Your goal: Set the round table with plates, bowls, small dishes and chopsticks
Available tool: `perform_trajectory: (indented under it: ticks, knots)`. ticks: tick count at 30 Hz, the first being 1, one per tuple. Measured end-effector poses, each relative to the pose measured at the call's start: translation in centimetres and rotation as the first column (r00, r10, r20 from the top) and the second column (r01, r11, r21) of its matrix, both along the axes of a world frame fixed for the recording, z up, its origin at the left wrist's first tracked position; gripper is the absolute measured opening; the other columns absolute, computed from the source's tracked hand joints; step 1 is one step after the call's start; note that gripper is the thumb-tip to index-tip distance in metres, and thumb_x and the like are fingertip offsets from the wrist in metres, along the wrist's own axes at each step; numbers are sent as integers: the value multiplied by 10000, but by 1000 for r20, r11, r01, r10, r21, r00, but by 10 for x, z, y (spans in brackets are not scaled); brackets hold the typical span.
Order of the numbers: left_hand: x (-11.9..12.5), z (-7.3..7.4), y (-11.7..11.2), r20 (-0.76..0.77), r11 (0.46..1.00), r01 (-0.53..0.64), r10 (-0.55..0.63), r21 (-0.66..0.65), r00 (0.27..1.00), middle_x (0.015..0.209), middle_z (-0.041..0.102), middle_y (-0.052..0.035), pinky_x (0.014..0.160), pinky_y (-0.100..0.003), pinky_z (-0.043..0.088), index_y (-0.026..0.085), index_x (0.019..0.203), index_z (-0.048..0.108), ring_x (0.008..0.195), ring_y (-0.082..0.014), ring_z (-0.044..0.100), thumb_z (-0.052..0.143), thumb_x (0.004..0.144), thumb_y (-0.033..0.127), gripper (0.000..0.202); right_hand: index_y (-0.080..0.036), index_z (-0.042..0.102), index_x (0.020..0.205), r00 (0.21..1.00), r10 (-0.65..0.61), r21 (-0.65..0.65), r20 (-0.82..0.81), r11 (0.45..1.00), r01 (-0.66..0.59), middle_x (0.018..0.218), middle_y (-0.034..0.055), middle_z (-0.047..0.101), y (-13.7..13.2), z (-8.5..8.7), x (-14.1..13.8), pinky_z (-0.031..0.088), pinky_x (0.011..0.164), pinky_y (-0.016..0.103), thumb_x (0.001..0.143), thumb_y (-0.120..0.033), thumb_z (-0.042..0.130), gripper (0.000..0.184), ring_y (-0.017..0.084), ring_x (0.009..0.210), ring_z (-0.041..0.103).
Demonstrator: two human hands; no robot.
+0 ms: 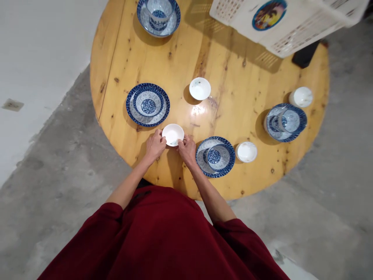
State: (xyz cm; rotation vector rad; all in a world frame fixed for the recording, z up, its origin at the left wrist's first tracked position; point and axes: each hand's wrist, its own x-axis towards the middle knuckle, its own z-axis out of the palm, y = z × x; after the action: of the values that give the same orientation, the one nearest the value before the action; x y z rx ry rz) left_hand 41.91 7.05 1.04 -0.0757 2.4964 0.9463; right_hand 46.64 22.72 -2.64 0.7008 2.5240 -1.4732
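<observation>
A: Gripping a small white dish (173, 134), both hands meet at the near edge of the round wooden table (233, 70). The left hand (154, 147) has its fingers curled on the dish's left rim; the right hand (187, 151) pinches the right rim.

B: Is the dish lifted or resting?

A: I cannot tell; it sits low, right between the two hands.

B: What lies around them?

A: Just beyond the left hand sits a blue patterned plate with a bowl (148, 104). Just right of the right hand, nearly touching it, lies another blue plate and bowl (215, 156), with a white saucer (246, 151) beside that. Ahead of both hands, well apart, stands a white bowl (199, 88). A white plastic crate (291, 23) rests at the far side.
</observation>
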Motion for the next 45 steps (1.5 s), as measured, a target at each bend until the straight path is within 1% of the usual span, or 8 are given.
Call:
perform_trajectory:
  ticks: [14,19,21,24,29,33,37,45]
  knots:
    - [-9,-4,-9,-19,997,68,-67,39,998,988,797,-97,924,-362,508,200,1219,624,1062,-282,727,508,979,256,272,-194,628,1060,998,-59,-21,32,998,60,717,38,689,-10,6,-5,550,652,353,885,-365,498,277,242,618,682]
    - [-7,-5,-25,-27,990,113,-112,85,993,970,790,-112,922,-369,504,166,1237,621,1045,-286,728,490,1011,318,302,-162,580,1255,982,-190,-160,10,969,189,695,17,689,-14,9,3,536,595,338,883,-513,558,512,219,572,656]
    - [-2,-5,-37,-26,985,144,-142,93,990,927,787,-96,910,-360,505,170,1248,621,1012,-273,732,490,1012,325,311,-151,544,1306,961,-274,-197,18,942,272,718,18,695,-16,12,17,523,574,321,881,-540,557,576,199,570,644]
    - [9,-4,-57,-24,976,184,-182,116,983,871,782,-73,877,-341,507,182,1252,628,930,-248,739,488,1013,333,316,-162,565,1257,938,-346,-217,27,914,343,713,16,692,-22,17,49,508,557,301,879,-550,561,542,182,570,634]
    - [31,-3,-86,-70,980,170,-163,105,984,815,772,-48,832,-322,507,199,1197,660,824,-221,739,469,1000,334,306,-204,623,1098,947,-314,-248,68,914,321,689,7,687,-44,21,100,507,561,302,860,-544,559,420,181,559,626]
    - [52,2,-102,-91,988,96,-86,121,992,785,757,-31,789,-299,521,206,1137,672,787,-203,739,475,978,364,299,-208,625,1087,950,-298,-321,94,894,313,676,11,685,-59,15,120,488,523,308,803,-555,557,453,183,524,601]
    - [80,8,-108,-41,990,23,-17,139,999,756,735,-25,715,-274,535,195,1095,664,727,-186,727,461,957,382,308,-203,643,1059,946,-319,-353,54,880,317,683,18,702,-60,11,136,488,531,306,784,-565,557,463,177,518,600]
    - [140,14,-109,-37,989,57,-52,139,998,744,734,-27,709,-275,540,210,1067,668,724,-188,702,460,924,409,321,-194,654,1026,920,-390,-375,47,846,378,698,29,701,-36,6,195,494,522,312,756,-577,573,476,187,529,618]
